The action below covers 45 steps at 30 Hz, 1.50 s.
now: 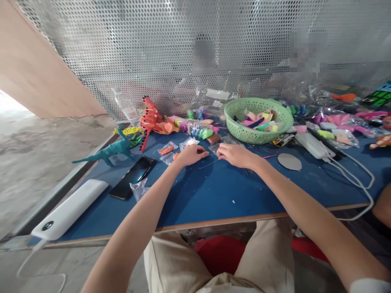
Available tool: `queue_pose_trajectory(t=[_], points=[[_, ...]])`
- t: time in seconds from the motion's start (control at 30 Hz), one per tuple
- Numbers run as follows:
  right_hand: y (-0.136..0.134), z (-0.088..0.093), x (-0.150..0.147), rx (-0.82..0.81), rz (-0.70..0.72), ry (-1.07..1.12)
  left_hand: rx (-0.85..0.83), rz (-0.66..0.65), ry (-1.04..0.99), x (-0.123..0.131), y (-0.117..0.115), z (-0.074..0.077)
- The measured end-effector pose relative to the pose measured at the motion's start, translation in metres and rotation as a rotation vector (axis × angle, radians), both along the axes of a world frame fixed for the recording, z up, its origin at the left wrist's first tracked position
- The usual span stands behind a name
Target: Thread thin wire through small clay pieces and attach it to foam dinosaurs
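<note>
My left hand (191,155) is closed in a pinch low over the blue table, beside small clear bags of orange clay (166,150). Across a narrow gap, my right hand (234,155) is also closed, its fingers curled together. A fine pale strand, which looks like thin wire (212,155), runs between the fingertips of both hands. More thin wires (247,170) lie on the table under my right hand. Just beyond the hands sits a packet of brown clay (214,139). The exact grip on the strand is too small to make out.
A green basket (229,127) of coloured clay pieces stands behind my right hand. Leftward are an orange dinosaur figure (152,120), a teal dinosaur (114,150), a phone (132,178) and a white power bank (71,207). A grey oval piece (289,161) and cabled power bank (314,145) lie right.
</note>
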State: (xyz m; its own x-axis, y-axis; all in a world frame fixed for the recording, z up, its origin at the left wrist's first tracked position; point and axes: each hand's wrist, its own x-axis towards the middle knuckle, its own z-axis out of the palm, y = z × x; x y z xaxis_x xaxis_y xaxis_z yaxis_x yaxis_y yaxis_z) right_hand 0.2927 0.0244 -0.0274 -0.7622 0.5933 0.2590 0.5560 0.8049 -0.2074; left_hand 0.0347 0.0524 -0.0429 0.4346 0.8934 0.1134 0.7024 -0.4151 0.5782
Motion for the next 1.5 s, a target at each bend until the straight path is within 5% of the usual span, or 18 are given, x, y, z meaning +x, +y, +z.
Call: queue_pose_trajectory(t=[0.53, 0.83, 1.23, 1.5], points=[[0.007, 0.005, 0.003, -0.015, 0.063, 0.142, -0.264, -0.162, -0.414, 0.016, -0.012, 0.004], [0.005, 0.001, -0.001, -0.16, -0.137, 0.732, -0.479, -0.102, -0.895, 0.03, -0.022, 0.01], [0.009, -0.002, -0.004, -0.212, -0.236, 0.9, -0.194, -0.018, -1.002, 0.042, -0.026, 0.012], [0.007, -0.002, -0.005, -0.192, -0.226, 0.906, -0.335, -0.049, -1.011, 0.045, -0.028, 0.009]])
